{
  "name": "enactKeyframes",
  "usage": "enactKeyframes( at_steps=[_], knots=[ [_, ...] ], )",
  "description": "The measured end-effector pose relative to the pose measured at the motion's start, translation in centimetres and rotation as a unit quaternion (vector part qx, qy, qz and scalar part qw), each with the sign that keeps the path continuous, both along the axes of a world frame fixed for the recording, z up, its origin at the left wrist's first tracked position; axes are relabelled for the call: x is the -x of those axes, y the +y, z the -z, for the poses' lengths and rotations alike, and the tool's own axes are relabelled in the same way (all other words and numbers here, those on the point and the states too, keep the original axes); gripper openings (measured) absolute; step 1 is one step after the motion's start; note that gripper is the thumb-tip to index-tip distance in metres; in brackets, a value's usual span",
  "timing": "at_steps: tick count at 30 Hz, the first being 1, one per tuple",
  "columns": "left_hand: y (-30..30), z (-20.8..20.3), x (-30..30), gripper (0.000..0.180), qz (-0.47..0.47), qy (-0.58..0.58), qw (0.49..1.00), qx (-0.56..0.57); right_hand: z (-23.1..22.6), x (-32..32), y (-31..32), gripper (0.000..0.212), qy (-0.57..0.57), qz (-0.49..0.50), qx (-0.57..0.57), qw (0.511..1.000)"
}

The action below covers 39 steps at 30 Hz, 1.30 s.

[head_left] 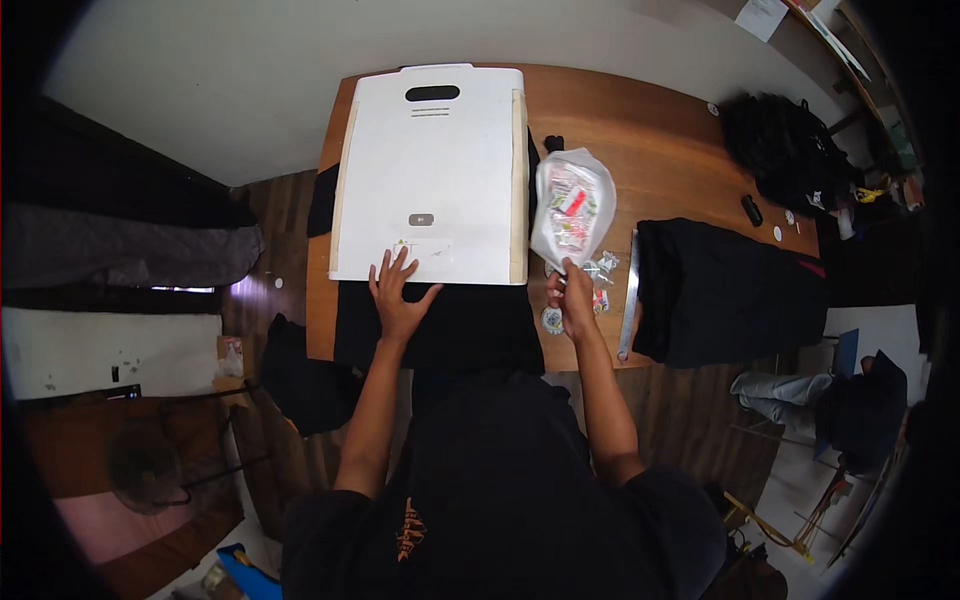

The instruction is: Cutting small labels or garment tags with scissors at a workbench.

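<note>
A large white flat panel (430, 160) with an oval handle slot at its far end lies over black cloth (450, 325) on a wooden table (660, 140). My left hand (400, 305) is open, its spread fingers resting on the panel's near edge. To the right of the panel, my right hand (574, 300) grips the near end of a whitish plastic bag (573, 210). Red and white printed pieces show through the bag, slightly blurred. Close to that hand lie a small round roll (552, 320) and crumpled clear plastic (606, 262).
A metal ruler (630, 300) lies along the left side of a pile of black cloth (725, 295). Farther right are a small black object (752, 210) and a black backpack (785, 150). More black cloth (305, 380) hangs low at the table's left.
</note>
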<state>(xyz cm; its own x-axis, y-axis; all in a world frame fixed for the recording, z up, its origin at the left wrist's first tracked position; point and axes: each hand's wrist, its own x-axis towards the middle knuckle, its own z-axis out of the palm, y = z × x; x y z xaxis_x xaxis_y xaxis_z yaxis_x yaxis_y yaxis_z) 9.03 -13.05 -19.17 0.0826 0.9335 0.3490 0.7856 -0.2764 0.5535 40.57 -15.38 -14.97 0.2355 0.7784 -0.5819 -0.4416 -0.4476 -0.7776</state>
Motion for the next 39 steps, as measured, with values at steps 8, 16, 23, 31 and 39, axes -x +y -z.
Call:
enactKeyframes(
  at_steps=[8, 16, 23, 31, 39],
  knots=[
    [0.1, 0.1, 0.0, 0.058, -0.011, -0.006, 1.000, -0.006, 1.0, 9.1, -0.1, 0.035, 0.061, -0.170, -0.037, 0.983],
    [-0.1, 1.0, 0.1, 0.063, -0.013, 0.004, 1.000, -0.016, 0.7, 8.8, 0.1, 0.053, 0.025, -0.292, -0.005, 0.956],
    [-0.1, 1.9, 0.0, 0.072, -0.014, 0.034, 0.999, -0.019, 5.1, -0.5, -3.4, 0.045, -0.134, -0.185, 0.036, 0.973],
    [0.0, 2.3, -0.6, 0.072, -0.025, 0.035, 0.999, -0.029, 12.8, -4.8, -4.1, 0.042, -0.642, -0.121, 0.014, 0.757],
    [0.1, 2.9, -0.1, 0.071, -0.011, 0.047, 0.998, -0.036, 14.3, -3.7, -4.7, 0.037, -0.662, -0.116, -0.005, 0.740]
  ],
)
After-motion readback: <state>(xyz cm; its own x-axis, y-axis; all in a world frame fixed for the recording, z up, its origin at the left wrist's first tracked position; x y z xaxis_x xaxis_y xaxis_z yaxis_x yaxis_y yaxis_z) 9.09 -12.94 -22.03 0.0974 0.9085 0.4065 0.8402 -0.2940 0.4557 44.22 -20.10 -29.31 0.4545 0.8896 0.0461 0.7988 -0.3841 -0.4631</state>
